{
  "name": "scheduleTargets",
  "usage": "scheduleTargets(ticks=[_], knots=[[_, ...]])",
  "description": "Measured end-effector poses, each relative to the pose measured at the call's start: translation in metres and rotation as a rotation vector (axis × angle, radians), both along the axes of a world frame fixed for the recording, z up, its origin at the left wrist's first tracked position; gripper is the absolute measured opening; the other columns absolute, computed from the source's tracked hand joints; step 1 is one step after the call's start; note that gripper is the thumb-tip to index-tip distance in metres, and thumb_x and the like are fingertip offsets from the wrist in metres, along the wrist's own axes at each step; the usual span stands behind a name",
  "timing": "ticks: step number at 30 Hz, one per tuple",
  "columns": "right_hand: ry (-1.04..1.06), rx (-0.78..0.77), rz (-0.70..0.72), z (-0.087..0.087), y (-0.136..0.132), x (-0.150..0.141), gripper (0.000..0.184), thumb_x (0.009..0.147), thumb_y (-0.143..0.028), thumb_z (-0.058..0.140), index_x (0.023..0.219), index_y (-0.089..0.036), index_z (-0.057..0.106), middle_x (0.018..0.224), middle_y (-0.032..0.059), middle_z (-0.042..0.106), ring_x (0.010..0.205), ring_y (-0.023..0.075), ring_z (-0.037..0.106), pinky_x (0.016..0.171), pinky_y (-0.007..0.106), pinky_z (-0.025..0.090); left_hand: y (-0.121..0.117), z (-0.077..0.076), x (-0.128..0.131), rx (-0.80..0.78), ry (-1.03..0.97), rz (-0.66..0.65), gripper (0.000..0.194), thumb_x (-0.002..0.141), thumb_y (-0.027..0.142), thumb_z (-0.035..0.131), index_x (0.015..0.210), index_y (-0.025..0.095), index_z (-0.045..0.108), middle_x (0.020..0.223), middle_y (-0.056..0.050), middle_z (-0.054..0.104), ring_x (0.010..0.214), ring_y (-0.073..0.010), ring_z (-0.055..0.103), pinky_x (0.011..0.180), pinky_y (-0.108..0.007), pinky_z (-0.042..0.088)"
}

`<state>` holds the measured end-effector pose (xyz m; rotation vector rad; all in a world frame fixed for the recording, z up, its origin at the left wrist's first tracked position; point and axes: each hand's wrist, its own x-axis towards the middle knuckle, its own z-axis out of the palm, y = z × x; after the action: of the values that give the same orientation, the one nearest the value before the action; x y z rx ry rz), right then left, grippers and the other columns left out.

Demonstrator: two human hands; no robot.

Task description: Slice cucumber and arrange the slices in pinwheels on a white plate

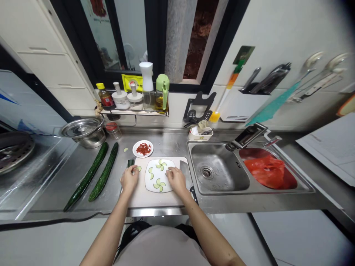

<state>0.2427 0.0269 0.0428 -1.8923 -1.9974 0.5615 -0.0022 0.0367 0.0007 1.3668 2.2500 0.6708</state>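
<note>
A white plate (155,184) with cucumber slices (159,185) laid in fans rests on a pale cutting board (140,197). My left hand (129,180) is at the board's left edge, fingers curled in, with a round cucumber slice (139,169) at its fingertips. Partly hidden behind it is a dark green cucumber piece (131,162). My right hand (176,180) hovers over the plate's right side, thumb and fingers pinched; whatever they hold is too small to make out. Just right of that hand lies a knife (186,173) on the board, its black handle towards me.
Two whole cucumbers (104,171) lie on the left, near a lidded steel pot (85,135). Behind the board stands a small dish (143,149) of chopped red bits. To the right is a steel sink (219,188), with a red bag (264,171) in its second basin.
</note>
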Motion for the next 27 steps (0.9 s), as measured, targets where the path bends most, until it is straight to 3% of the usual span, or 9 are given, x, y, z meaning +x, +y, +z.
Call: scheduleTargets(ticks=[9, 21, 27], knots=[[0.201, 0.074, -0.156, -0.017, -0.032, 0.051, 0.037, 0.091, -0.035, 0.039, 0.095, -0.017, 0.071, 0.086, 0.0066, 0.068, 0.080, 0.0187, 0.060, 0.074, 0.026, 0.043, -0.006, -0.006, -0.011, -0.176, 0.094, -0.004, 0.042, 0.082, 0.044, 0.049, 0.117, 0.025, 0.062, 0.101, -0.009, 0.072, 0.095, -0.0301, 0.065, 0.078, -0.039, 0.047], [0.259, 0.106, -0.181, -0.025, -0.049, 0.066, 0.036, 0.089, -0.038, 0.040, 0.089, -0.019, 0.071, 0.086, 0.0077, 0.072, 0.076, 0.0189, 0.062, 0.071, 0.027, 0.044, 0.011, -0.015, 0.004, -0.203, 0.220, -0.032, 0.042, 0.083, 0.046, 0.049, 0.115, 0.021, 0.060, 0.096, -0.015, 0.071, 0.091, -0.0325, 0.066, 0.072, -0.039, 0.047], [0.280, 0.097, -0.155, -0.025, -0.053, 0.065, 0.035, 0.088, -0.038, 0.041, 0.086, -0.020, 0.070, 0.085, 0.0074, 0.072, 0.074, 0.0190, 0.062, 0.068, 0.026, 0.044, 0.012, -0.015, 0.008, -0.146, 0.189, -0.022, 0.033, 0.081, 0.039, 0.053, 0.109, 0.023, 0.060, 0.109, -0.013, 0.066, 0.093, -0.0304, 0.065, 0.074, -0.038, 0.048]])
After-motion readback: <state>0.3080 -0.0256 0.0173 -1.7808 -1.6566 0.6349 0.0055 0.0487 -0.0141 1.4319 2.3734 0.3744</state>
